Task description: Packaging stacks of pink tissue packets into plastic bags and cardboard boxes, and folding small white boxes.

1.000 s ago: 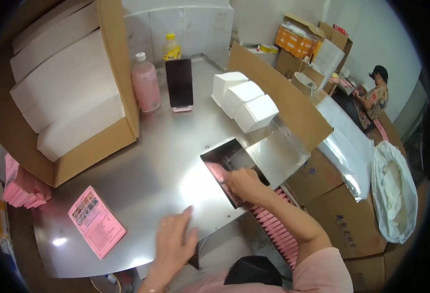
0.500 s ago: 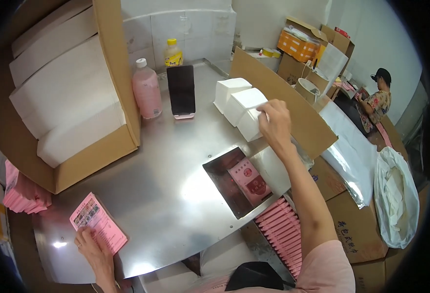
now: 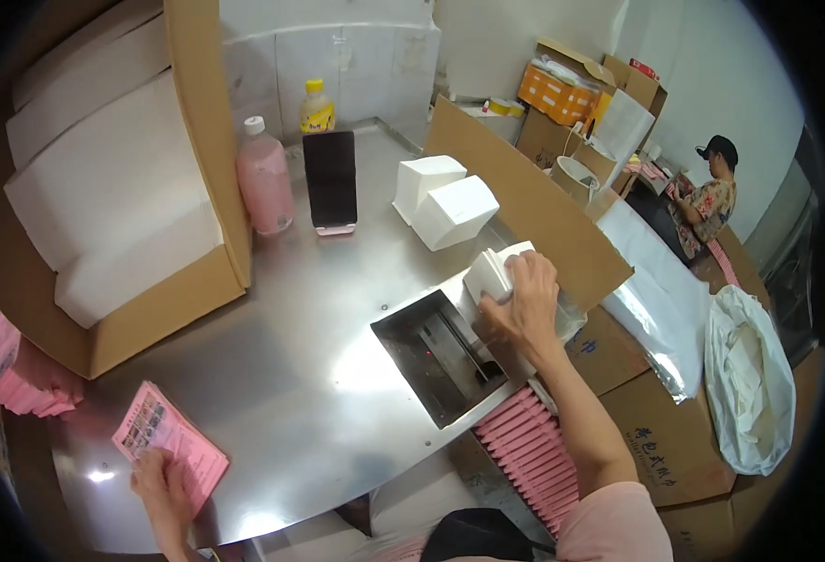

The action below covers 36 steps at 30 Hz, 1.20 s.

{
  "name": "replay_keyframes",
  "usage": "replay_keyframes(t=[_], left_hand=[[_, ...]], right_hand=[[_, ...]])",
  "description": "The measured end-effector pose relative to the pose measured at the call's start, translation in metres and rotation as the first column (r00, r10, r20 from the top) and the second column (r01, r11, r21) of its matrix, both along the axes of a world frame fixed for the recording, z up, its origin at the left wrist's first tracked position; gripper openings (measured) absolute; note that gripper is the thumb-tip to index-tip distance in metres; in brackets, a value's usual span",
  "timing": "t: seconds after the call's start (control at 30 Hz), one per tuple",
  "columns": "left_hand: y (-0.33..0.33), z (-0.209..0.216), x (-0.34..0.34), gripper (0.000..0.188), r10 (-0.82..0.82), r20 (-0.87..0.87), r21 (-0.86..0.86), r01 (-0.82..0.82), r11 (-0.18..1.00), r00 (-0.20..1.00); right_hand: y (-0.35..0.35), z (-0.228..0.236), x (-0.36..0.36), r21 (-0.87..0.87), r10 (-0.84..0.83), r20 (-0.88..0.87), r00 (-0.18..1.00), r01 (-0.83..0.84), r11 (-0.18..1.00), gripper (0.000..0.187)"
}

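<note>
Close by, at eight o'clock on the metal table (image 3: 290,323), a pink paper pile (image 3: 191,450) is touched by the left hand (image 3: 159,480); whether it is gripped cannot be told. Farther out, a white tissue stack (image 3: 489,277) is pinched in the right hand (image 3: 530,314). From that hand, the nearer one, a dark hole (image 3: 438,361) is found at eight o'clock, its long side pointed from eleven to five. Farther still, two white blocks (image 3: 457,212) are seen at eleven o'clock.
</note>
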<state>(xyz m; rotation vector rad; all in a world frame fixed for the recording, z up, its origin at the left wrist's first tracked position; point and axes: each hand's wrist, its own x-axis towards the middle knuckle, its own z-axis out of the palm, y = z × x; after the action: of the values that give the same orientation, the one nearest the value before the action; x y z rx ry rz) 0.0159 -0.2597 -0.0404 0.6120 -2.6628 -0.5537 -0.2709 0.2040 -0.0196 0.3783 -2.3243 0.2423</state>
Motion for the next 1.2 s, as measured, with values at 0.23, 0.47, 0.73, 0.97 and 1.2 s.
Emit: replay_keyframes(t=[0.23, 0.47, 0.73, 0.97, 1.2], left_hand=[[0.118, 0.046, -0.07, 0.017, -0.457, -0.149, -0.265, 0.41, 0.873, 0.877], [0.172, 0.004, -0.094, 0.018, -0.524, -0.155, -0.181, 0.497, 0.849, 0.838], [0.175, -0.003, -0.095, 0.013, -0.576, -0.18, -0.193, 0.546, 0.815, 0.797], [0.177, 0.005, -0.093, 0.012, -0.567, -0.186, -0.147, 0.548, 0.823, 0.802], [0.175, 0.006, -0.092, 0.012, -0.572, -0.176, -0.157, 0.551, 0.82, 0.801]], right_hand=[[-0.009, 0.019, 0.002, 0.078, -0.105, -0.01, 0.994, 0.106, 0.991, 0.019], [-0.001, 0.024, 0.008, -0.126, 0.001, 0.134, 0.991, 0.017, 0.992, 0.02], [-0.004, 0.034, 0.011, -0.115, 0.009, 0.138, 0.99, 0.007, 0.993, 0.024], [0.002, 0.029, 0.004, -0.198, 0.044, 0.218, 0.975, 0.0, 0.98, 0.029], [-0.006, 0.036, 0.013, -0.121, 0.01, 0.198, 0.98, 0.014, 0.993, 0.027]])
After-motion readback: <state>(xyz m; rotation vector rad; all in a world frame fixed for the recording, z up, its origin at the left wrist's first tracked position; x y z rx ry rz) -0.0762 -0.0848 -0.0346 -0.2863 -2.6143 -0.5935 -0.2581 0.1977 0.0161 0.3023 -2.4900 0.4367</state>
